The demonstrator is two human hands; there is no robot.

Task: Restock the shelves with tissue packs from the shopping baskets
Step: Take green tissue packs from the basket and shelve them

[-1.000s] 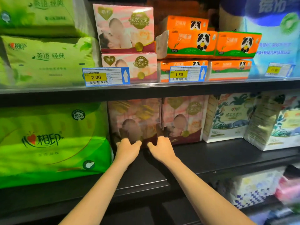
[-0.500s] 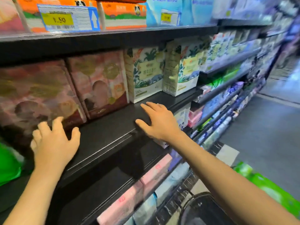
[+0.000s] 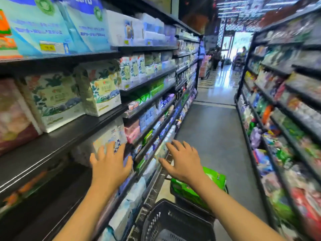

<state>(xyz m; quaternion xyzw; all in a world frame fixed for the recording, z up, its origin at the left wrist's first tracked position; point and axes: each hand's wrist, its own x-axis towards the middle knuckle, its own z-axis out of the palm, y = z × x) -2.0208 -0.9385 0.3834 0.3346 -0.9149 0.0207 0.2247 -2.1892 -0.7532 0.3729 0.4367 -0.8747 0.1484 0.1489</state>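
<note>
1. The view looks down a shop aisle, blurred by motion, with shelves on both sides and grey floor (image 3: 217, 136) running toward 12 o'clock.
2. The left hand (image 3: 111, 164) hovers palm down at about 7 o'clock from centre, fingers spread and straight, holding nothing. It hangs in front of the edges of the lower left shelves; whether it touches them I cannot tell.
3. The right hand (image 3: 184, 162) hovers at about 5 o'clock from centre, fingers also spread and relaxed, holding nothing.
4. The 2 hands are apart, level with each other.
5. A green pack (image 3: 215, 178) lies in a dark far basket (image 3: 175, 191), below and past the right wrist, toward 5 o'clock.
6. A black near basket (image 3: 166, 221) sits at 6 o'clock, between the forearms, just in front of the far basket. What it holds is not visible.
7. On the left shelf (image 3: 57, 141), at 9 o'clock, stand 2 white leaf packs (image 3: 57, 100), upright and side by side.
8. At the far left edge a pink pack (image 3: 12, 115) stands just beside them.
9. Above, at 10 o'clock, blue packs (image 3: 43, 23) fill the upper shelf, with a yellow price tag (image 3: 47, 47) on its edge.
10. Under the left hand's fingertips, a white and blue pack (image 3: 111, 136) sits on a lower shelf.
11. The right shelves (image 3: 284, 108), at 3 o'clock, hold mixed goods too blurred to name.
</note>
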